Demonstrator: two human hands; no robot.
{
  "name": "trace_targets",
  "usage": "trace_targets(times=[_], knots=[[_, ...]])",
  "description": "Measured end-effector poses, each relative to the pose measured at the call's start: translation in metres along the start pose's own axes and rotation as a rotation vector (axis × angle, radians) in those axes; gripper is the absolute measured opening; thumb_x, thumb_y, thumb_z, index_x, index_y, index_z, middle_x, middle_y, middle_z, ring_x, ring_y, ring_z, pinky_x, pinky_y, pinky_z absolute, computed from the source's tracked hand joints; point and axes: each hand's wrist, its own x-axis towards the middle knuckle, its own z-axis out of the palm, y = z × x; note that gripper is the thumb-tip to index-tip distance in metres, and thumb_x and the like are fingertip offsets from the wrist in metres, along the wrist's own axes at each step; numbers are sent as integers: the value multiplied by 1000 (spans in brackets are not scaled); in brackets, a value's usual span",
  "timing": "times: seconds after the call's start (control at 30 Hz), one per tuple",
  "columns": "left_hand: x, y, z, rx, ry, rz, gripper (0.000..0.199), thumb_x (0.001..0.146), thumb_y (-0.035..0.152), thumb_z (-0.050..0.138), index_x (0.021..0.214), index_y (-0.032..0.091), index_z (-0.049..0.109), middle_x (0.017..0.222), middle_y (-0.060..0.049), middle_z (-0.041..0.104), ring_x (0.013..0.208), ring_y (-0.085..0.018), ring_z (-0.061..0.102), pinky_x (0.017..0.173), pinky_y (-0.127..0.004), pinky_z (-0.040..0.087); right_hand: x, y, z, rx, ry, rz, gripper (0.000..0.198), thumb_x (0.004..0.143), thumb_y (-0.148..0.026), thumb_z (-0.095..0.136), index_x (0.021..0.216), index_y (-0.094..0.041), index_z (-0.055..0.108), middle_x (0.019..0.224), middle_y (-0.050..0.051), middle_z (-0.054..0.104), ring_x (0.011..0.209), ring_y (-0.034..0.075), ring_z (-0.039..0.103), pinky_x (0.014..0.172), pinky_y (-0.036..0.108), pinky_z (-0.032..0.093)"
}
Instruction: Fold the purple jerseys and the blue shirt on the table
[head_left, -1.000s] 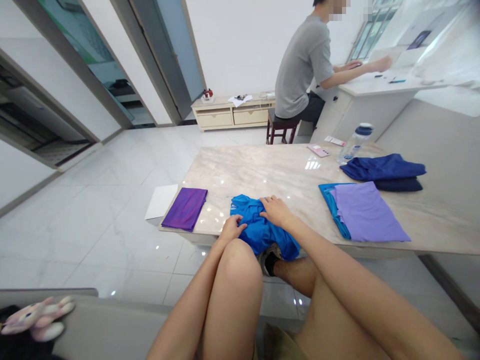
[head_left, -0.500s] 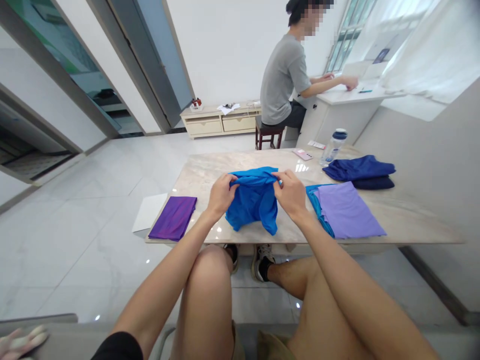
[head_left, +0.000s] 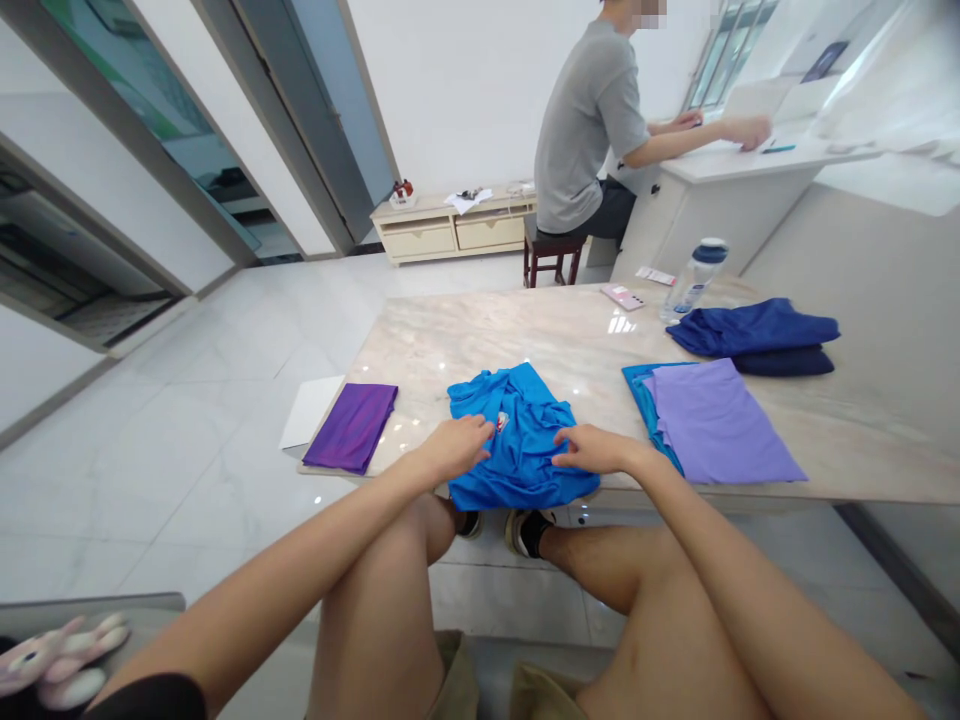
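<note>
A bright blue shirt lies rumpled on the marble-look table, its near edge at the table's front edge. A small red and white emblem shows on its upper part. Over the shirt's left side, beside the emblem, is my left hand, fingers loosely bent and apart. My right hand is at the shirt's right side with thumb and fingers spread. Neither hand grips the cloth; whether the fingertips touch it I cannot tell.
Folded purple cloth lies at the left end. To the right are a folded lavender cloth over blue cloth, dark blue clothing, a water bottle and a pink phone. A person sits at a white desk beyond.
The blue shirt, held up between both hands before, now lies spread on the table nearer to me. Both hands have let go and come down. The view has shifted slightly.
</note>
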Motion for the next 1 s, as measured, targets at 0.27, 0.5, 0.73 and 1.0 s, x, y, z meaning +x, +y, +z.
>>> trace_targets(times=[0.27, 0.5, 0.73, 1.0], knots=[[43, -46, 23, -17, -5, -472, 61, 103, 48, 65, 149, 9, 54, 153, -30, 60, 138, -42, 66, 108, -47, 55, 44, -17, 23, -178, 373, -122, 60, 105, -23, 62, 162, -8, 54, 168, 26, 50, 154, 35, 53, 126, 46, 45], [42, -69, 46, -194, 49, -476, 35, 97, 43, 69, 118, 16, 74, 114, -16, 81, 109, -33, 78, 88, -36, 58, 45, -56, 33, -339, 89, 30, 48, 109, -30, 59, 149, -5, 68, 160, 30, 59, 150, 40, 58, 120, 47, 50], [37, -73, 45, -314, 114, -390, 19, 89, 36, 78, 81, 21, 69, 85, -4, 78, 84, -24, 74, 74, -30, 52, 36, -68, 23, -354, -17, 126, 41, 104, -40, 68, 129, -11, 81, 131, 28, 77, 121, 41, 78, 97, 45, 62], [36, -48, 12, -195, 286, -235, 18, 100, 36, 70, 106, 20, 74, 110, -11, 80, 110, -29, 73, 100, -39, 54, 39, -37, 2, -253, 205, 141, 45, 110, -34, 58, 147, -8, 65, 143, 28, 72, 132, 39, 72, 106, 46, 57]])
